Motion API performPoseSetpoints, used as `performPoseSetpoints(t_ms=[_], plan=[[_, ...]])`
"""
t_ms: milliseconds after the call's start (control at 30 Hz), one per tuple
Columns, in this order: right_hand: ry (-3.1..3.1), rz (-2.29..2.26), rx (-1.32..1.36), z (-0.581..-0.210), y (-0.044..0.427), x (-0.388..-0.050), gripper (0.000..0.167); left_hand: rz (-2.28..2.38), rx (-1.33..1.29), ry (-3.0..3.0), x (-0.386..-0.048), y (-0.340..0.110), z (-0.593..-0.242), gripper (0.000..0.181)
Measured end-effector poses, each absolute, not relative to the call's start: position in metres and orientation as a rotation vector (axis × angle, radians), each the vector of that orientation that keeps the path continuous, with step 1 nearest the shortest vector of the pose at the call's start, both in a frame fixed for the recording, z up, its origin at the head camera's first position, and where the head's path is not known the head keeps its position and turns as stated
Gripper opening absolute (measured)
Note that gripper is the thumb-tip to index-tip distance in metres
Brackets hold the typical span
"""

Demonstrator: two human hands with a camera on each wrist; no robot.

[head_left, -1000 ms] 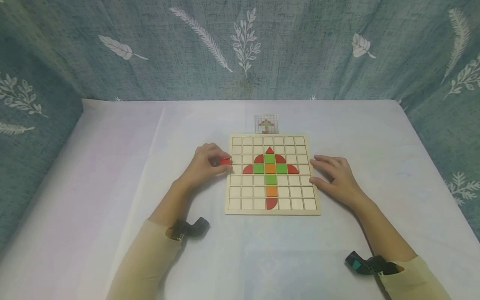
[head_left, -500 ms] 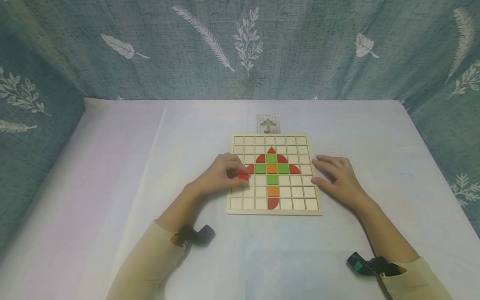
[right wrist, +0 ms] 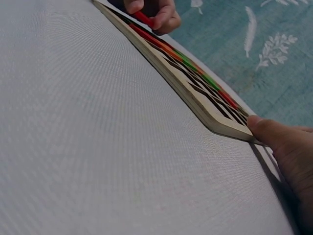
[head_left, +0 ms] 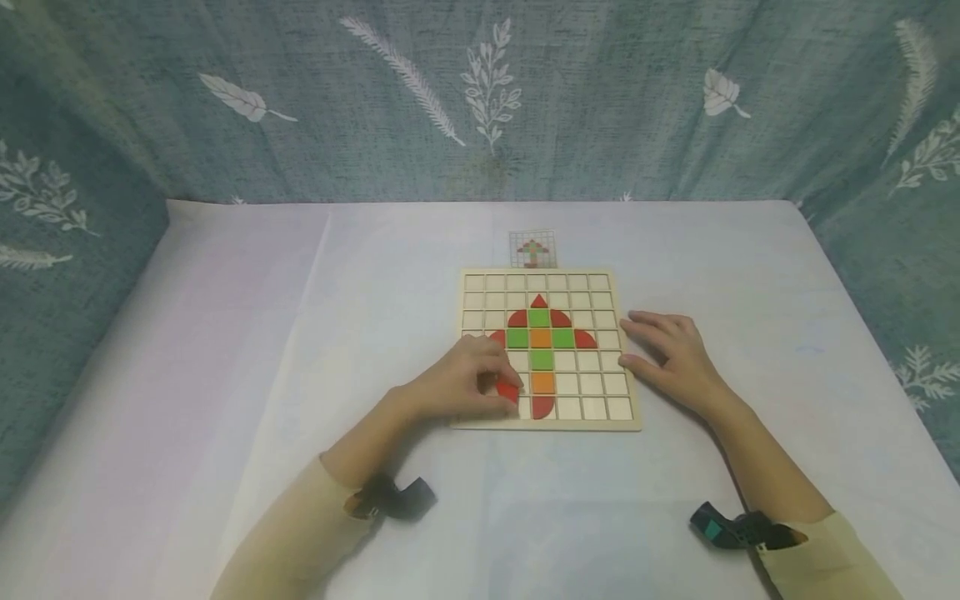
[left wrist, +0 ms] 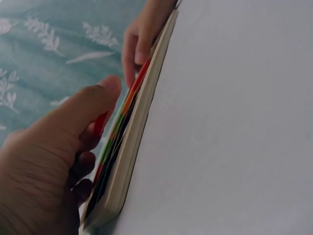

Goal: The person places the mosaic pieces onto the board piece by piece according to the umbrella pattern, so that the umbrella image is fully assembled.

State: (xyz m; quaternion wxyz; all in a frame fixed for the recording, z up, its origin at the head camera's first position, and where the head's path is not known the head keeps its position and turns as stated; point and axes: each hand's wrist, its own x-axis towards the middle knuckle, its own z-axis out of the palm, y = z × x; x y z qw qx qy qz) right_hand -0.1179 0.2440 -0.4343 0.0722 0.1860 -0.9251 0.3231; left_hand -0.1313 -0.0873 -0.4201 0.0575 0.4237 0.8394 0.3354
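Observation:
My left hand (head_left: pixel 459 382) pinches a red tile (head_left: pixel 507 390) between thumb and fingers, over the lower left of a wooden grid board (head_left: pixel 585 426). In the left wrist view the red tile (left wrist: pixel 100 124) shows between thumb and finger, just above the board. Its full outline is hidden by the fingers. My right hand (head_left: pixel 672 360) lies at the board's right edge, fingers loosely bent; in the right wrist view its thumb (right wrist: pixel 264 128) touches the rim. Red, green and orange tiles sit in the board, among them an orange square (head_left: pixel 543 382) and a red rounded piece (head_left: pixel 543 407).
Behind the board lies a small pattern card (head_left: pixel 533 248) showing a similar coloured figure on a grid. A white cloth (head_left: pixel 225 333) covers the table. A teal leaf-print curtain (head_left: pixel 585 108) hangs at the back and sides.
From the board's left edge, my left hand has moved right and toward me with the red tile, now over the lower rows. My right hand has stayed at the right edge.

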Motion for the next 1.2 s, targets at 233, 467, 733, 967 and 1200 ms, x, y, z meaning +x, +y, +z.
performPoseSetpoints(t_ms=[233,467,733,967,1200], plan=[[-2.777,0.955,0.561,-0.4352,0.2449,-0.119,0.049,0.854,1.298,2.561,-0.1251,-0.0813,-0.4171,0.021],[-2.758,0.945,0.589,-0.4383,0.245,-0.1214,0.049,0.849,1.324,2.552,-0.1255,-0.0836,-0.4122,0.022],[-2.776,0.96,0.572,-0.4368,0.2415,-0.1223,0.05,0.914,1.269,2.481,-0.1288,-0.088,-0.4152,0.019],[-2.784,0.931,0.574,-0.4346,0.2409,-0.1215,0.049,0.864,1.348,2.542,-0.1273,-0.0858,-0.4184,0.019],[-2.791,0.93,0.573,-0.434,0.2416,-0.1224,0.05,0.924,1.259,2.54,-0.1266,-0.0865,-0.4153,0.03]])
